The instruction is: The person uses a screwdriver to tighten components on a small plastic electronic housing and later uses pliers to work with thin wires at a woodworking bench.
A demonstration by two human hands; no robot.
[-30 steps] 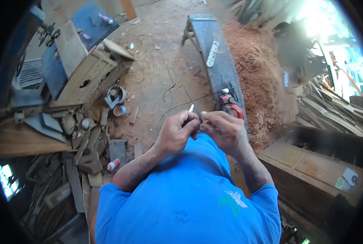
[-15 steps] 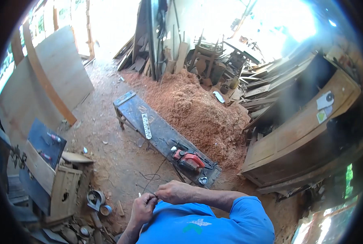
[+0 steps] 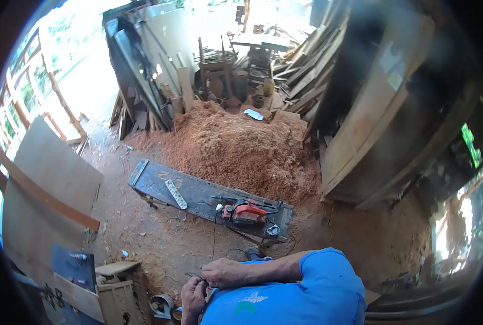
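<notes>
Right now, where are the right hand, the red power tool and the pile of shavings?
Right hand [image 3: 222, 272]: head view, back of the hand.
Red power tool [image 3: 248, 212]: head view, red housing.
Pile of shavings [image 3: 238, 149]: head view, middle of the heap.

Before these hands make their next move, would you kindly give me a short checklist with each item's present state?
1. Red-and-black handheld power tool resting on the long dark bench: ok.
2. Left hand and right hand away from the tool: ok, they are close together in front of the blue shirt.
3. Thin black cord kept off the bench's near edge: not ok, it hangs over it.
4. Firm hold on whatever is between the hands: cannot tell, too small and partly hidden.
5. White elongated strip clear of the tool: ok, it lies apart, toward the bench's left end.
</notes>
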